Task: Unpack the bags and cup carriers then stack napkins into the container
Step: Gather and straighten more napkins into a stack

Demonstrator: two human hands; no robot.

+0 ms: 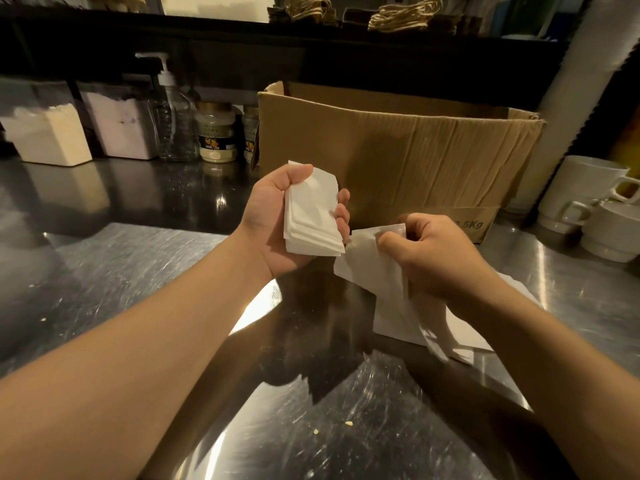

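Napkin stack held in front of brown cardboard box (398, 150).
White folded paper napkin stack (311, 216) is gripped by left hand (277, 220); crumpled clear plastic wrapper (377, 271) is clenched by right hand (440, 254).

White napkin stack (313, 216), fanned, upright

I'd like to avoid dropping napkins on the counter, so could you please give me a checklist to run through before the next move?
1. Napkin stack secure in the left hand: ok, thumb on top and fingers curled round the far edge.
2. Stack edges squared: not ok, the sheets are fanned at the lower corner.
3. Plastic wrapper free of the stack: ok, the right hand pinches it beside the stack.
4. Remaining napkins on the steel counter: cannot tell how many, the right arm covers most.
5. Container for stacking located: cannot tell, none is clearly in view.
6. Cardboard box out of the way: ok, it stands behind both hands.
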